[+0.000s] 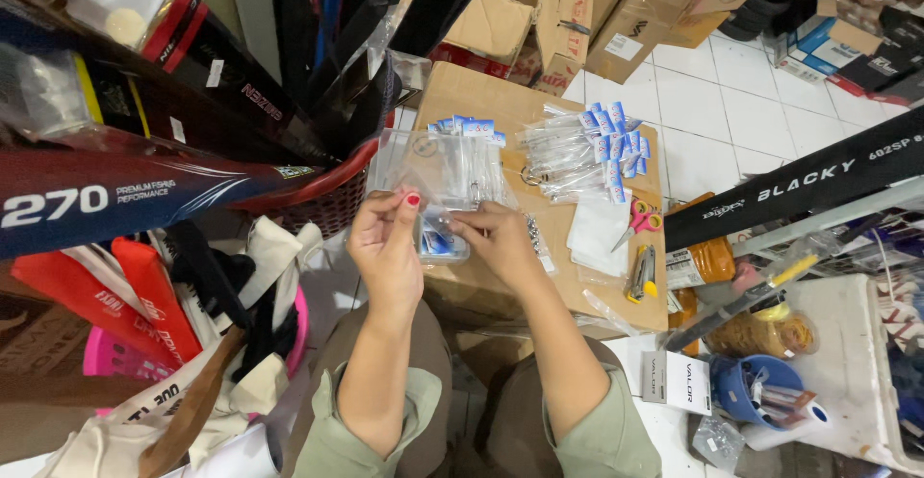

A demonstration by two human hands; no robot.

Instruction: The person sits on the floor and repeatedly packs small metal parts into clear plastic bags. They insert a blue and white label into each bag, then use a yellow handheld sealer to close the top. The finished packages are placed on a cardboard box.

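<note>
Bagging step: left hand (385,242) and right hand (499,239) each pinch a clear packet (438,184) over the cardboard box (481,93) — contents probably small tackle; next calls for steady sealing.

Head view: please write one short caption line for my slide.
Both hands, left hand and right hand, pinch a small clear plastic bag above a cardboard box covered with packed bags.
</note>
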